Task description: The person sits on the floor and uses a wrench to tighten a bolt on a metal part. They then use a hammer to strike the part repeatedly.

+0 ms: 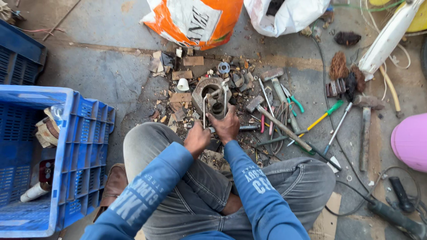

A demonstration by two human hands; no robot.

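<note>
I sit on the ground with my knees apart. In front of me lies a rusty round metal part (209,91) with a smaller grey cylindrical piece (218,108) against it. My left hand (196,138) is closed around the lower end of a thin metal rod (205,106) that stands beside the part. My right hand (227,126) grips the grey piece from below. Both arms wear blue sleeves. What lies under my palms is hidden.
A blue plastic crate (82,146) with scrap stands at my left. Hammers (280,126), a screwdriver (321,117), pliers and wire brushes lie at the right. An orange-and-white sack (195,20) and a white bag (284,15) stand beyond. Debris litters the concrete floor.
</note>
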